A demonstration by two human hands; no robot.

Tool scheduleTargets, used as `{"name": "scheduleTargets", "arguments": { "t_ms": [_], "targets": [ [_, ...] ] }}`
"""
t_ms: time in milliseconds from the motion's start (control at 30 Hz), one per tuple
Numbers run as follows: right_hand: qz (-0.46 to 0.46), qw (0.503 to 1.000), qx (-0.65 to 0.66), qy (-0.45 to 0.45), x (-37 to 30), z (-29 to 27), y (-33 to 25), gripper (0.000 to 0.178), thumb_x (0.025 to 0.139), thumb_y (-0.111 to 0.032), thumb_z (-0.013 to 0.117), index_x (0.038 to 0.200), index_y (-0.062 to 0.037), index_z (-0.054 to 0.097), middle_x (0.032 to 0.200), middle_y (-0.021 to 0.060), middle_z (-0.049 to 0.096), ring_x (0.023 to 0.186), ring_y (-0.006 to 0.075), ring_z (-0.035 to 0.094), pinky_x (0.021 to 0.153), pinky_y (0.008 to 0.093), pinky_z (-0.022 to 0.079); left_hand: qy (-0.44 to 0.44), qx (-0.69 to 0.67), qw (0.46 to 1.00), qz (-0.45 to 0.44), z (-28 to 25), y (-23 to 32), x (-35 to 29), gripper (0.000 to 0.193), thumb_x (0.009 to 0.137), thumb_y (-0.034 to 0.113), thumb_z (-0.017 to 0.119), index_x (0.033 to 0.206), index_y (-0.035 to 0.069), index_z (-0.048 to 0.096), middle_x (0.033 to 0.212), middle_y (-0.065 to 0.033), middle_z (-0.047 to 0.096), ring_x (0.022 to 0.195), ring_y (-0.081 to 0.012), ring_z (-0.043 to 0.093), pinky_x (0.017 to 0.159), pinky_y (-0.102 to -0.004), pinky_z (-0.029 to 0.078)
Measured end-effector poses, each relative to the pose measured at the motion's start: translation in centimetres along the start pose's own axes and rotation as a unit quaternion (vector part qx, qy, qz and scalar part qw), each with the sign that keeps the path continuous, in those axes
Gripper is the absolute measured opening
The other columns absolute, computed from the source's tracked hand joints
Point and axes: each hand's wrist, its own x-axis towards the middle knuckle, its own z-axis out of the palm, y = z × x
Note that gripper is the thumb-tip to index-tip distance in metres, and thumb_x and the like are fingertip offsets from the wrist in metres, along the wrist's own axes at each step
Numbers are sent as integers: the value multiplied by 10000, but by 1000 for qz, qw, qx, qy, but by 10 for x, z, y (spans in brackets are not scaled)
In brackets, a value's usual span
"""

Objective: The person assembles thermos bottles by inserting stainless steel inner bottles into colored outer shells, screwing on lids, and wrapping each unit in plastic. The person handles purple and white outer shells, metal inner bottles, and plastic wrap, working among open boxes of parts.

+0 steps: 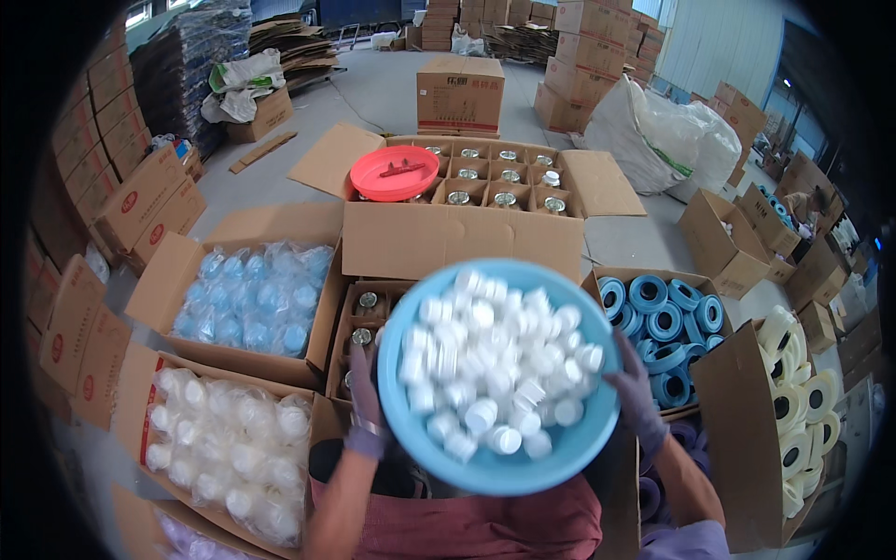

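A round blue basin (504,478) heaped with small white plastic caps (495,359) is held up in front of me, above my lap. My left hand (366,406), in a greyish-purple glove, is closed on the basin's left side. My right hand (637,397), gloved the same way, grips the opposite side. The basin's underside hides parts of the fingers. Behind and partly beneath the basin is a divided carton of glass jars (362,336). Beyond it, a larger open carton (457,238) holds jars in cardboard compartments, with a red plastic basin (396,174) on its left corner.
Left are cartons of bagged light-blue parts (247,294) and bagged white parts (229,429). To the right, cartons hold blue rings (665,322) and cream-coloured rings (793,411). Purple rings (651,495) lie low by my right arm. A closed carton (460,93) and large white sacks (663,131) stand farther off.
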Motion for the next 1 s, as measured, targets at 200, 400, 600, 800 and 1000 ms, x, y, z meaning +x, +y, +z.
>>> {"name": "scheduleTargets", "arguments": {
  "t_ms": [200, 400, 600, 800, 1000],
  "targets": [
    [-67, 992, 93, 44, 166, 9, -76, 626, 810, -62, 544, 1416, -20, 394, 1127, 168, 575, 913, 241, 649, 674, 308, 571, -84, -44, 995, 29, 32, 17, 107, 604, 1038, 444, 421, 1411, -28, 474, 1361, -148, 569, 1244, -227, 541, 1107, -356, 371],
    [-76, 985, -3, 156, 314, 21, -62, 719, 925, -401, 635, 1487, -132, 277, 1243, 153, 540, 1000, 251, 626, 663, 393, 612, -58, 451, 891, 0, -94, -56, 91, 465, 984, 298, 562, 1325, -20, 564, 1329, -163, 588, 1256, -267, 540, 1098, -366, 379],
    [-91, 977, -193, -10, 195, 74, 26, 331, 1005, -199, 565, 1294, -38, 563, 1074, 110, 657, 1029, 214, 649, 888, 350, 533, -14, 721, 691, 41, -199, -72, 61, 531, 893, 253, 628, 1373, 47, 532, 1387, -214, 524, 1299, -386, 472, 1108, -441, 361],
    [-125, 856, -486, -120, 95, 128, 191, 546, 862, -287, 666, 1363, -150, 499, 1265, 198, 533, 1089, 384, 565, 915, 487, 488, -125, 782, 603, 98, -163, -102, 69, 573, 847, 263, 672, 1378, 96, 534, 1351, -162, 541, 1223, -368, 506, 1046, -472, 394],
    [-43, 867, -492, -65, 50, 157, 219, 554, 804, -194, 724, 1309, -121, 507, 1224, 194, 514, 1075, 396, 559, 896, 483, 491, -238, 777, 580, 61, -134, -134, 80, 499, 782, 165, 679, 1272, 148, 587, 1248, -94, 566, 1134, -306, 564, 976, -453, 432]
  ]
}}
